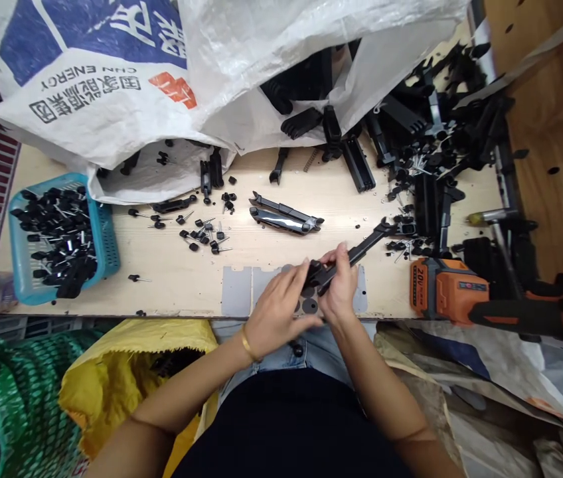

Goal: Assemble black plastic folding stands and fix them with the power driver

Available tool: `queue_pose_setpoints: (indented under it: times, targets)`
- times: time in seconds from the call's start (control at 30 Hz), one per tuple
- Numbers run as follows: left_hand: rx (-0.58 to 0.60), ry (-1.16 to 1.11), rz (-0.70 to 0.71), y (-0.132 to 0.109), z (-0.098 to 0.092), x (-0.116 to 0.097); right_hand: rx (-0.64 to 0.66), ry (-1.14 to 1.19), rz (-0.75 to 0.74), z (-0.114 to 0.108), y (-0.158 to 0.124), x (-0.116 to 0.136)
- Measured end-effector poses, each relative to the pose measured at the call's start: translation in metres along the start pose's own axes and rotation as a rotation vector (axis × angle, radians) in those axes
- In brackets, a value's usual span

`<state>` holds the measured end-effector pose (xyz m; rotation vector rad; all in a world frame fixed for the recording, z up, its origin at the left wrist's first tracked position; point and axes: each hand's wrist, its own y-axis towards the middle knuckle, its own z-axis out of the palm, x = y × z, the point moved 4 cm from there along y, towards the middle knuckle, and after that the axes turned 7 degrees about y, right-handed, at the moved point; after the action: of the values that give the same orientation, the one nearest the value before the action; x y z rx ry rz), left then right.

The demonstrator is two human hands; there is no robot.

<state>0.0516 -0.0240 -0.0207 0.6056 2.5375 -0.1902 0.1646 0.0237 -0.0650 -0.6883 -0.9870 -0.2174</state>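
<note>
A long black plastic part (361, 251) slants up to the right from between my hands, near the front edge of the wooden table (162, 285). My right hand (340, 285) is wrapped round its lower part. On its lower left end, my left hand (279, 305) presses with the fingertips, the thumb held apart below. Grey flat sheets (236, 291) lie beneath my hands. Behind them rest two slim black parts (285, 218) side by side. Small black knobs with metal pins (205, 232) are scattered to the left.
A blue basket (115, 242) of black knobs stands at the left. White sacks (232, 66) cover the back. An orange power tool (448, 285) lies at the right front, below a heap of black parts (425, 192). A yellow sack (107, 372) hangs at the front left.
</note>
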Motion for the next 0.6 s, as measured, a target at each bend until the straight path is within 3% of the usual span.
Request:
queue_pose_setpoints:
  times: [0.1,0.23,0.3,0.37,0.43,0.53,0.6]
  targets:
    - [0.047,0.085,0.117,-0.008,-0.004,-0.004,-0.049,0.005,-0.004,0.000,0.007,0.005]
    - [-0.179,0.231,-0.084,0.003,0.010,0.015,0.021,-0.027,0.005,0.012,-0.003,-0.001]
    - [-0.171,0.219,-0.184,0.012,0.018,0.031,0.162,-0.112,0.058,0.013,-0.010,-0.003]
    - [-0.082,0.170,-0.245,0.017,0.019,0.045,0.359,-0.304,0.094,0.004,-0.013,0.002]
    - [-0.009,0.107,-0.292,0.017,0.012,0.057,0.456,-0.600,-0.067,-0.011,-0.012,0.023]
    - [0.051,0.010,-0.265,0.010,-0.004,0.065,0.505,-1.072,-0.580,-0.024,-0.014,0.065]
    - [0.140,-0.097,-0.124,0.004,-0.013,0.061,0.765,-1.331,-0.705,-0.022,-0.023,0.075]
